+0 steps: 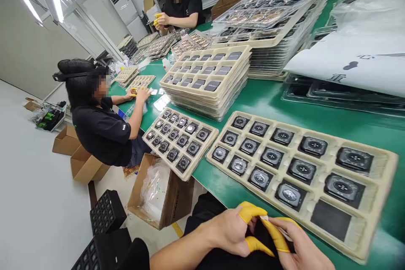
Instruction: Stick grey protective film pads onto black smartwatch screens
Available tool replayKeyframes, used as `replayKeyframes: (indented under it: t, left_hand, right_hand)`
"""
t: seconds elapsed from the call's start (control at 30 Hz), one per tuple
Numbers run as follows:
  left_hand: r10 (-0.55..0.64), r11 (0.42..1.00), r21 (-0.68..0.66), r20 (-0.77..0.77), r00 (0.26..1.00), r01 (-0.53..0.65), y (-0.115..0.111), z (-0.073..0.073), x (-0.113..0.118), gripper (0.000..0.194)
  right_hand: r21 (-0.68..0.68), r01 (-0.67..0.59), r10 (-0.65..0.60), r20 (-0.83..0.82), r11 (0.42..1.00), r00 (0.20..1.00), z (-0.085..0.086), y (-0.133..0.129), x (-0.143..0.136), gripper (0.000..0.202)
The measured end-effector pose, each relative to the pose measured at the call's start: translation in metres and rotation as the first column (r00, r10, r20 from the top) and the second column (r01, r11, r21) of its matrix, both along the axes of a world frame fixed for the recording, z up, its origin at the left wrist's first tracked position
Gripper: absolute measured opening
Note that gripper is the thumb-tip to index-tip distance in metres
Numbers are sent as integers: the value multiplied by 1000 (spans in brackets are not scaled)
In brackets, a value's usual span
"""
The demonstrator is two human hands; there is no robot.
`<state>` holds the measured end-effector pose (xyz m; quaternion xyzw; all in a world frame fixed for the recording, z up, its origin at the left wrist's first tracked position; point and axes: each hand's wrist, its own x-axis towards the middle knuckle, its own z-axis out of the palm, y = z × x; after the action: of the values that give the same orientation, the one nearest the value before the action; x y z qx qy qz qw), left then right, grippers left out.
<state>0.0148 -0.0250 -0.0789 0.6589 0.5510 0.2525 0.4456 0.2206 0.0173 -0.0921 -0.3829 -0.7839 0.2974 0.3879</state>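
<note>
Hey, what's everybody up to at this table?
The person wearing the camera has yellow-covered fingers; their left hand and right hand meet around a small white thing, too small to make out. Beside them, a tray on the green table holds dark, watch-like pieces, but its nearest corner slot shows only a flat dark square. A co-worker is handling something small by other trays.
</note>
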Motion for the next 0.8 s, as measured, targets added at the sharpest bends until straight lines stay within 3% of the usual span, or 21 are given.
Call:
replayKeyframes:
  t: [0.13,0.27,0.4,0.5,0.63,0.8]
  left_hand:
    - [108,992,53,104,989,-114,-8,0,0,88]
    - [179,983,5,125,976,-181,-15,9,-12,48]
    - [275,960,25,91,957,-278,4,-4,-31,49]
    - [291,955,16,120,949,-295,11,-11,-34,62]
    - [316,946,25,151,937,-324,11,-5,-29,76]
    - [317,944,31,175,932,-327,19,4,-22,86]
  right_hand:
    - [-12,-65,65,-48,998,997,24,-2,-6,28]
    - [-127,-112,119,48,986,992,54,-2,-25,27]
    - [-137,38,-20,133,990,991,53,19,-37,12]
    - [-127,119,-102,131,985,986,51,23,-33,22]
    - [-112,301,-293,83,947,952,57,14,-4,17]
    - [-148,554,-552,61,819,832,62,8,59,23]
